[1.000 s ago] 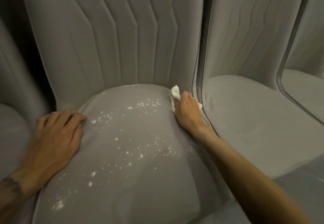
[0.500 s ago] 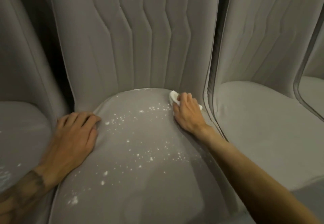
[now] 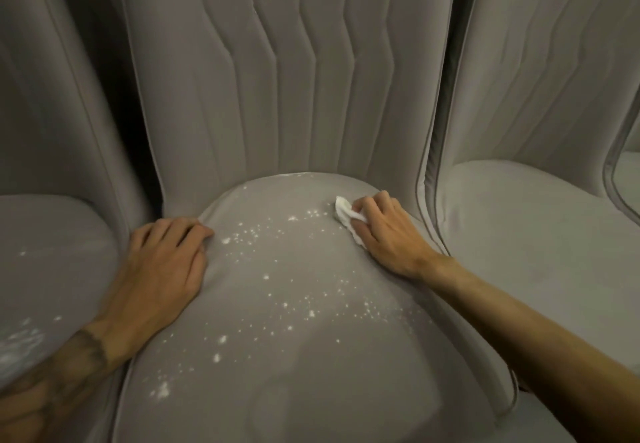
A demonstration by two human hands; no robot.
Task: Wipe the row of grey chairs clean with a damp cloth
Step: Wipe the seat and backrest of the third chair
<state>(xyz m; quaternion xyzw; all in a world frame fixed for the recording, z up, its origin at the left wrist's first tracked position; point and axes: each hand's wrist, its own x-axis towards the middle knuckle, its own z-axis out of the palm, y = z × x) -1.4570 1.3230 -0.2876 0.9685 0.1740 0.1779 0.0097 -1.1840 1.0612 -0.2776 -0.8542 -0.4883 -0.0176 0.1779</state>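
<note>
— On the middle chair's seat (image 3: 311,356), how far along are you?
— Barely begun. My right hand (image 3: 388,234) has its grip closed on the cloth (image 3: 344,210) at the back right; my left hand (image 3: 166,266) lies flat, holding nothing. White specks (image 3: 298,307) remain.

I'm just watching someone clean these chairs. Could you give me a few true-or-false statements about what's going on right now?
1. The right hand holds a white cloth. True.
2. The left hand holds a spray bottle. False: it rests flat on the middle seat, empty.
3. White specks dot the middle seat. True.
4. The cloth lies at the seat's front edge. False: it is near the back right, close to the backrest.
</note>
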